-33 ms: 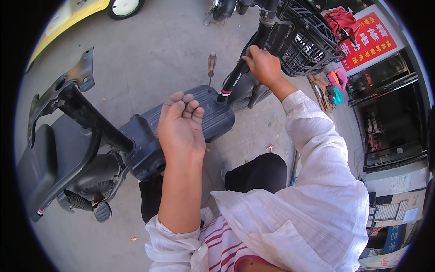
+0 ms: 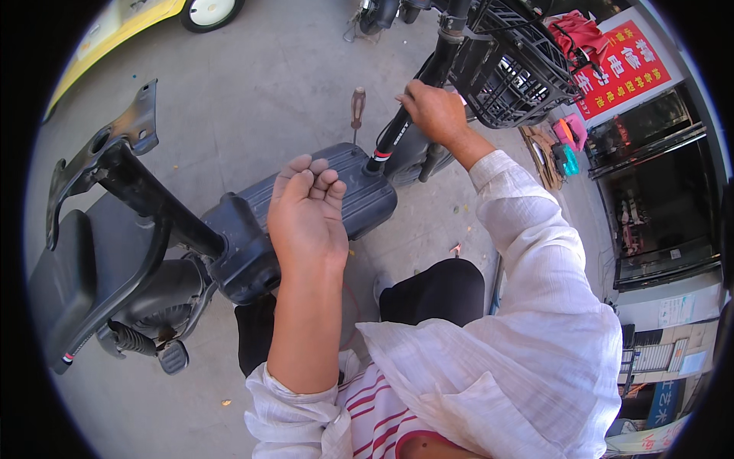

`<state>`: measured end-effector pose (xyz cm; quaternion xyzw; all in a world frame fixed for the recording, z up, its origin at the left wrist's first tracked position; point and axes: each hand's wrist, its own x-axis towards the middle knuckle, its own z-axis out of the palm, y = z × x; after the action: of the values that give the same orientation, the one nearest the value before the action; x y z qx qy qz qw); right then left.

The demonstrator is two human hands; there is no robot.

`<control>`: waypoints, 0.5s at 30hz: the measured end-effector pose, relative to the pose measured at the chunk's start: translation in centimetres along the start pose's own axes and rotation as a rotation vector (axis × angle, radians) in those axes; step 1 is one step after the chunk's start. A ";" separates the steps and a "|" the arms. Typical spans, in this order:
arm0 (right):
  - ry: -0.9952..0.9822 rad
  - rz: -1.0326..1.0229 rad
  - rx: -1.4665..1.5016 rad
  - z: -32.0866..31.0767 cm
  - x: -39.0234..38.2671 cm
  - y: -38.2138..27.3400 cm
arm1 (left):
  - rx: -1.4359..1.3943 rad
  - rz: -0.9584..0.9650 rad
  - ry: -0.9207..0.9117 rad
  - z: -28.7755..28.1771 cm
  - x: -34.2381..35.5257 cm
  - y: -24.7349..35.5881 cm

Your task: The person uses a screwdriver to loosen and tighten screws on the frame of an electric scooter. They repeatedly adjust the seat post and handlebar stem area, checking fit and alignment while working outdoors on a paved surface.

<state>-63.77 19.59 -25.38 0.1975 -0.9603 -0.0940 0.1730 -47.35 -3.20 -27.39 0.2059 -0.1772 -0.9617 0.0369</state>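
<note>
My right hand point(image 2: 442, 115) is closed around the black steering tube point(image 2: 396, 136) of an electric bike; the tube hides part of the grip. My left hand point(image 2: 308, 222) is held palm up above the bike's dark ribbed floorboard box point(image 2: 371, 195). Its fingers curl loosely and nothing shows in the palm. Just beyond the box, a screwdriver point(image 2: 357, 109) with a brownish handle stands upright, its shaft reaching down to the box's far edge.
A black basket point(image 2: 520, 84) is at the front of the bike. To the left are the black seat point(image 2: 69, 252), a bare metal bracket point(image 2: 115, 145) and a pedal point(image 2: 173, 356). A yellow vehicle point(image 2: 99, 38) stands far left; flattened cardboard point(image 2: 541, 157) lies at right.
My right hand has shifted slightly down and to the left along the steering tube. My left hand has hardly moved.
</note>
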 end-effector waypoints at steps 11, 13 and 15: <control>-0.267 -0.047 0.340 12.1 7.7 -1.7 | -0.018 0.041 0.061 0.2 0.3 1.0; -0.345 -0.065 0.277 13.4 8.5 -1.0 | -0.033 0.059 0.057 0.1 0.5 1.5; -0.362 -0.083 0.274 14.1 8.6 -0.6 | -0.039 0.079 0.057 -0.1 0.5 1.8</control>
<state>-76.15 17.10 -35.97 0.2384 -0.9705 -0.0036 -0.0347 -47.82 -5.02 -26.99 0.2253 -0.1654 -0.9565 0.0838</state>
